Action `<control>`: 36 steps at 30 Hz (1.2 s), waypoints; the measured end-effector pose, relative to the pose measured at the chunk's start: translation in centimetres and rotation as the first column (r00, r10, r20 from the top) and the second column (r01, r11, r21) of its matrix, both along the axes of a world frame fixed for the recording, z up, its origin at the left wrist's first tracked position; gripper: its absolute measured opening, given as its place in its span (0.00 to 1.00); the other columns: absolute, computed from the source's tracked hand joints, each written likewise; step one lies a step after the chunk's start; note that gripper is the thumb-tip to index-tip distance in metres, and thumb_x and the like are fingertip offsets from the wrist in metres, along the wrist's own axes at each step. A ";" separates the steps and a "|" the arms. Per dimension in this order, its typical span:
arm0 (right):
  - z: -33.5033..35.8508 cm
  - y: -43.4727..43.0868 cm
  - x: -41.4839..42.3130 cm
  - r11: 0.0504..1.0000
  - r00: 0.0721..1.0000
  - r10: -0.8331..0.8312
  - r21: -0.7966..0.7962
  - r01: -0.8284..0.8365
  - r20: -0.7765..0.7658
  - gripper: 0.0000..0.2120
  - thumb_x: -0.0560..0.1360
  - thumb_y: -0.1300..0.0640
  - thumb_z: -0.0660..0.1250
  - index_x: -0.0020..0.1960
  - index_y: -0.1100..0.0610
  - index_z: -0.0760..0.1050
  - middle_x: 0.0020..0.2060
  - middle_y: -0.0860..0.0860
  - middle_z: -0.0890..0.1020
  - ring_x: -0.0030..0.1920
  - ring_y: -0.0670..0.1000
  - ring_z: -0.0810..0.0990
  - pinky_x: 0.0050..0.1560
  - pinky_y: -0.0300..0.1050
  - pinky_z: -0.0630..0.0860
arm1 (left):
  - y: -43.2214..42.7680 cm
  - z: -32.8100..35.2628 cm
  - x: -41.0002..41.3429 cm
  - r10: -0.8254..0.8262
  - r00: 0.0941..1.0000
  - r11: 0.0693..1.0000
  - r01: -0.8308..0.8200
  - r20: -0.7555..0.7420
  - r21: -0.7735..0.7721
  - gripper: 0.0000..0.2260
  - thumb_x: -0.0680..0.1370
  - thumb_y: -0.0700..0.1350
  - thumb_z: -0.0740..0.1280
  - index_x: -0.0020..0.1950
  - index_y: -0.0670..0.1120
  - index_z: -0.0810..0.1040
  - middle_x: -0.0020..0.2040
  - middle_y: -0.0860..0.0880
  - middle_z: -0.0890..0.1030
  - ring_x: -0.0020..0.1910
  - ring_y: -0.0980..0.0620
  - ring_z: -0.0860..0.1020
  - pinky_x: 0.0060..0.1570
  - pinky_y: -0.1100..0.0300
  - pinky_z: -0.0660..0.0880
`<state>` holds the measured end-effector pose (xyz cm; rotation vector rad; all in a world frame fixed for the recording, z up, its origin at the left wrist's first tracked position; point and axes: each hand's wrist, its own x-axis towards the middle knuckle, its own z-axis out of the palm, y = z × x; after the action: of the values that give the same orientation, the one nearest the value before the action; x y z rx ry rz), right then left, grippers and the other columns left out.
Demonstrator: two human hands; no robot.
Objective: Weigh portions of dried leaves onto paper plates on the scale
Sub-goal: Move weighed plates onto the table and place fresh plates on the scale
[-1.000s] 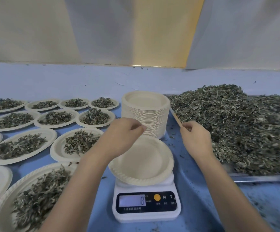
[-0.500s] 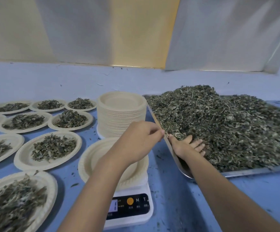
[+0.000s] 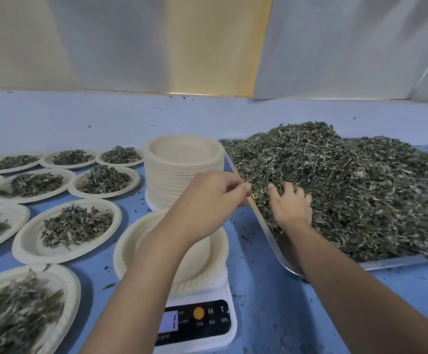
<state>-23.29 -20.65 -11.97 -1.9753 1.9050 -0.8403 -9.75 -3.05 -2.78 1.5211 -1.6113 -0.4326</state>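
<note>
While the plate sat bare, step: gathering a portion; judged early, no leaves yet on this plate.
Plate: round off-white paper plate (image 3: 131, 254), empty, on the white digital kitchen scale (image 3: 202, 325) at 6 o'clock of the blue table (image 3: 271, 315).
Display: partly hidden by the left forearm; not read.
Leaves: heap of grey-green dried leaves (image 3: 361, 190) in a shallow steel tray (image 3: 399, 263), at 2 o'clock of the scale.
Right hand (image 3: 290, 204): palm down on the near-left edge of the heap, fingers spread and sunk among the leaves, not closed on a handful.
Left hand (image 3: 215, 198): above the plate's 1 o'clock rim, just beside the tray edge; fingers curled, thumb against forefinger; whether it pinched anything could not be told.
Stack: tall pile of unused paper plates (image 3: 182, 159) at 12 o'clock.
Done portions: filled plates (image 3: 77, 226), 8 to 11 o'clock.
Next move: close on a handful, carry to 8 o'clock over the plate, drop gently, then trim by pinches against the reading.
Risk: spill across the tray rim.
</note>
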 end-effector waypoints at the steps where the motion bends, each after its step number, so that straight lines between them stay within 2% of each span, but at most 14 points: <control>1: -0.2 -0.2 0.3 0.997 0.997 0.062 0.032 -0.064 0.052 0.26 0.80 0.39 0.51 0.74 0.50 0.62 0.74 0.57 0.62 0.72 0.60 0.59 0.68 0.55 0.60 | 0.0 0.0 0.1 -0.002 1.000 1.000 0.002 -0.021 -0.003 0.10 0.79 0.48 0.63 0.44 0.49 0.82 0.38 0.56 0.84 0.40 0.62 0.80 0.41 0.72 0.72; 4: -0.4 -0.8 1.2 0.959 0.948 0.261 0.063 -0.276 0.181 0.24 0.81 0.41 0.50 0.75 0.45 0.60 0.76 0.53 0.59 0.76 0.56 0.55 0.73 0.57 0.55 | 0.0 0.0 0.4 -0.005 0.999 1.000 0.004 -0.047 -0.027 0.10 0.79 0.47 0.63 0.42 0.49 0.82 0.37 0.55 0.84 0.38 0.63 0.80 0.38 0.77 0.69; 6: -0.5 -0.9 1.5 0.925 0.918 0.367 0.045 -0.378 0.152 0.22 0.82 0.44 0.49 0.74 0.44 0.63 0.76 0.51 0.61 0.76 0.54 0.54 0.74 0.57 0.53 | 0.0 0.0 0.5 -0.006 0.999 0.999 0.004 -0.053 -0.043 0.10 0.79 0.47 0.63 0.41 0.50 0.82 0.36 0.55 0.83 0.37 0.63 0.79 0.37 0.78 0.69; 9: -0.9 -0.9 1.5 0.876 0.876 0.481 0.000 -0.482 0.029 0.20 0.84 0.49 0.48 0.72 0.50 0.67 0.74 0.53 0.64 0.76 0.51 0.55 0.74 0.52 0.52 | 0.0 0.0 0.5 -0.007 0.999 0.999 0.005 -0.052 -0.046 0.10 0.79 0.46 0.63 0.40 0.51 0.81 0.36 0.55 0.83 0.37 0.63 0.80 0.38 0.77 0.69; 14: -1.1 -0.7 0.9 0.893 0.873 0.450 0.081 -0.443 -0.188 0.19 0.84 0.50 0.47 0.67 0.54 0.69 0.67 0.58 0.68 0.69 0.60 0.63 0.68 0.54 0.61 | 0.1 -0.2 0.2 -0.004 0.999 1.000 0.003 -0.040 -0.019 0.11 0.79 0.47 0.63 0.38 0.54 0.80 0.37 0.54 0.84 0.38 0.63 0.80 0.38 0.77 0.70; 17: -0.6 -0.1 1.1 0.920 0.874 0.389 0.089 -0.380 -0.292 0.17 0.84 0.49 0.47 0.63 0.54 0.69 0.60 0.57 0.69 0.62 0.60 0.65 0.60 0.55 0.65 | 0.3 -0.1 0.3 0.013 0.999 1.000 -0.013 -0.046 -0.011 0.10 0.79 0.47 0.63 0.39 0.54 0.80 0.38 0.54 0.84 0.38 0.65 0.79 0.37 0.78 0.69; 20: -0.2 0.5 1.3 0.933 0.848 0.352 0.077 -0.352 -0.396 0.15 0.83 0.50 0.48 0.60 0.56 0.68 0.58 0.57 0.69 0.59 0.60 0.65 0.57 0.56 0.66 | 0.3 -0.1 0.5 0.019 0.998 1.000 -0.020 -0.058 -0.006 0.10 0.79 0.47 0.63 0.39 0.53 0.80 0.38 0.54 0.84 0.37 0.66 0.79 0.36 0.77 0.69; 25: 0.1 0.8 1.7 0.937 0.833 0.335 0.063 -0.343 -0.440 0.09 0.83 0.55 0.51 0.56 0.58 0.66 0.56 0.59 0.69 0.58 0.62 0.65 0.54 0.56 0.67 | 0.1 -0.3 0.3 0.044 0.999 0.999 -0.044 -0.022 0.006 0.10 0.79 0.48 0.63 0.41 0.50 0.81 0.38 0.54 0.84 0.38 0.62 0.80 0.41 0.70 0.72; 27: 0.2 1.0 1.6 0.939 0.869 0.327 0.023 -0.344 -0.371 0.10 0.83 0.57 0.51 0.57 0.60 0.68 0.57 0.60 0.69 0.59 0.62 0.66 0.55 0.55 0.67 | -0.1 -0.4 0.2 0.101 0.994 0.995 -0.102 -0.038 -0.024 0.11 0.79 0.48 0.62 0.39 0.50 0.81 0.37 0.54 0.83 0.38 0.60 0.80 0.42 0.67 0.73; 30: 0.3 0.9 1.1 0.948 0.932 0.285 -0.079 -0.309 -0.225 0.11 0.83 0.62 0.51 0.58 0.63 0.70 0.56 0.61 0.72 0.55 0.61 0.69 0.53 0.51 0.65 | -0.3 -0.5 -0.1 0.202 0.973 0.973 -0.213 -0.115 -0.089 0.12 0.78 0.48 0.62 0.38 0.51 0.81 0.34 0.56 0.83 0.36 0.60 0.80 0.40 0.68 0.73; 33: 1.0 0.7 0.5 0.984 0.976 0.170 -0.080 -0.160 0.137 0.14 0.84 0.57 0.49 0.58 0.63 0.71 0.53 0.61 0.76 0.48 0.58 0.71 0.46 0.47 0.64 | -0.3 -0.3 -0.3 0.221 0.939 0.963 -0.253 -0.264 -0.094 0.12 0.78 0.45 0.62 0.36 0.51 0.81 0.33 0.55 0.83 0.32 0.60 0.80 0.38 0.65 0.74; 35: 1.6 0.7 0.0 0.996 0.923 0.094 -0.032 -0.088 0.372 0.16 0.84 0.55 0.49 0.60 0.62 0.71 0.52 0.60 0.77 0.47 0.56 0.73 0.44 0.45 0.65 | -0.3 -0.2 -0.3 0.215 0.917 0.965 -0.252 -0.336 -0.072 0.12 0.77 0.43 0.61 0.37 0.49 0.81 0.33 0.53 0.84 0.32 0.59 0.80 0.37 0.64 0.73; 36: 1.9 0.8 -0.1 0.998 0.872 0.059 -0.002 -0.067 0.487 0.16 0.84 0.55 0.49 0.62 0.62 0.71 0.53 0.58 0.77 0.49 0.57 0.74 0.45 0.44 0.65 | -0.2 -0.2 -0.3 0.209 0.907 0.967 -0.246 -0.365 -0.058 0.12 0.77 0.42 0.60 0.38 0.48 0.81 0.33 0.52 0.84 0.32 0.59 0.80 0.38 0.64 0.72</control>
<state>-23.41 -19.90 -10.05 -1.6031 1.5367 -1.1684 -10.05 -3.27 -2.99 1.4362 -1.1419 -0.4569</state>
